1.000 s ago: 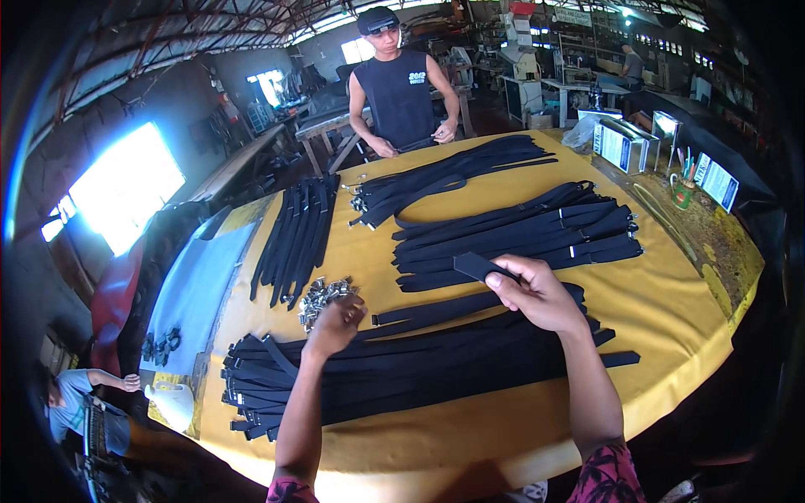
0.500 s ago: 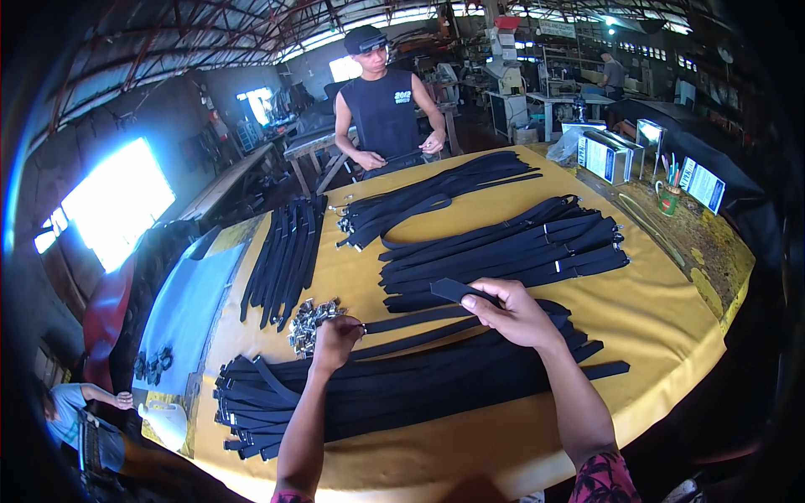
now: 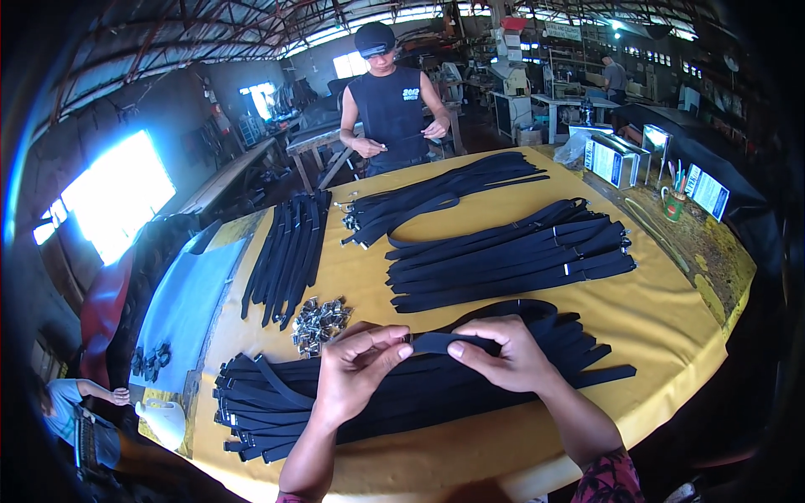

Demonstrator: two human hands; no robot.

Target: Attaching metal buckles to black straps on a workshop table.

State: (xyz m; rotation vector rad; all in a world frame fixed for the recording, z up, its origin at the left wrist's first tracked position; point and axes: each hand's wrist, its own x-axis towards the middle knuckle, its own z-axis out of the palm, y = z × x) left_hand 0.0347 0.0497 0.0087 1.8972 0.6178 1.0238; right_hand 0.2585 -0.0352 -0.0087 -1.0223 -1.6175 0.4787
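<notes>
Just above the near pile of straps, my two hands are close together. My left hand point(image 3: 356, 373) is closed, thumb and fingertips pinching a small shiny metal piece point(image 3: 408, 338); its exact shape is too small to make out. A flat black strap point(image 3: 434, 342) runs from that piece to my right hand point(image 3: 507, 356), which pinches it between thumb and fingers. The rest of the strap is partly hidden by my right hand. Beyond my left hand lies a heap of small metal fittings point(image 3: 320, 325). Below both hands, a thick pile of black straps point(image 3: 377, 402) covers the near table.
On the yellow-covered table point(image 3: 671, 318) lie more strap bundles: middle right point(image 3: 511, 260), far point(image 3: 444, 189) and left point(image 3: 289, 251). Tins point(image 3: 616, 159) and a pen mug point(image 3: 673, 204) stand far right. A white jug point(image 3: 161, 421) stands near left. A co-worker point(image 3: 390, 109) stands across.
My left hand has moved right and slightly down toward my right hand. My right hand has lowered, and the strap's pointed tip no longer sticks up from it.
</notes>
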